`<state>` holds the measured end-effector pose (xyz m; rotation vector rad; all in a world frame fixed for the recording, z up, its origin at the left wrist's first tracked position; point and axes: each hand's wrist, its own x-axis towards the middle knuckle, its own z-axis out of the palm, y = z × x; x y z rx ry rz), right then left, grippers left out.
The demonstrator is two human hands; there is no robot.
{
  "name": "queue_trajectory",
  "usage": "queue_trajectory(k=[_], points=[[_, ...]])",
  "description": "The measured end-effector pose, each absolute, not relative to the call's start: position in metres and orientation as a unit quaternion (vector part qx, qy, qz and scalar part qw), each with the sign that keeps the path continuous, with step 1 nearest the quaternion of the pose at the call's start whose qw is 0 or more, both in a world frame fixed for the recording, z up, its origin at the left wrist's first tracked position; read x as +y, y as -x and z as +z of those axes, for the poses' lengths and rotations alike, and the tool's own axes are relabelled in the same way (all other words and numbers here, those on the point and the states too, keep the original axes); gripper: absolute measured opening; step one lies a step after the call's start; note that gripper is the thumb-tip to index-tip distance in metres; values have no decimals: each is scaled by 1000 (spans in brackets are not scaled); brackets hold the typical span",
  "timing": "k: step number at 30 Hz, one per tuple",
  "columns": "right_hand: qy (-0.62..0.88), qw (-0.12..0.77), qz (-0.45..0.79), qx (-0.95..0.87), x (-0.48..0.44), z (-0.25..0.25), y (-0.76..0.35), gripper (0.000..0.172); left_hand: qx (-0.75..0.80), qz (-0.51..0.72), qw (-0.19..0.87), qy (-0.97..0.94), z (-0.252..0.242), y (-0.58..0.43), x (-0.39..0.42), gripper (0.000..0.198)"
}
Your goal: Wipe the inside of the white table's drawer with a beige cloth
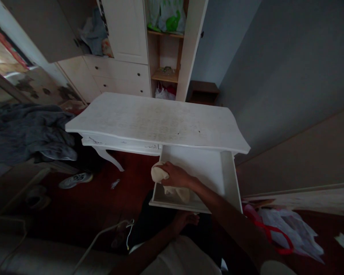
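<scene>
Cloth [159, 174], cream, one: bunched in the right hand [174, 175], fingers curled round it, at the near left corner of the pulled-out drawer [205, 162], loose end drooping inside; looks soft, light and limp, best taken by the wad. Left hand [185, 220]: just below the drawer front, fingers bent, any hold unclear from where I stand

So the cloth [159, 173] is plain cream, soft-looking, bunched into a fat wad by the drawer's left wall, with a crumpled end hanging inside. The drawer [203, 164] is white, shallow, boxy, pulled well out from the right half of the white table [117, 116].
</scene>
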<state>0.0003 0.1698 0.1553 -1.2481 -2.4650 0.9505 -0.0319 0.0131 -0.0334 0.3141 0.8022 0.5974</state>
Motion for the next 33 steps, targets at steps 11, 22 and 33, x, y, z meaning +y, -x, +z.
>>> queue_trajectory(k=[11, 22, 33], points=[[282, -42, 268, -920, 114, 165, 0, 57, 357, 314, 866, -154, -22, 36, 12, 33], [278, 5, 383, -881, 102, 157, -90, 53, 371, 323, 853, -172, -18, 38, 10, 47], [460, 109, 407, -782, 40, 163, -208, 35, 405, 307, 844, -174, -19, 38, 15, 36]])
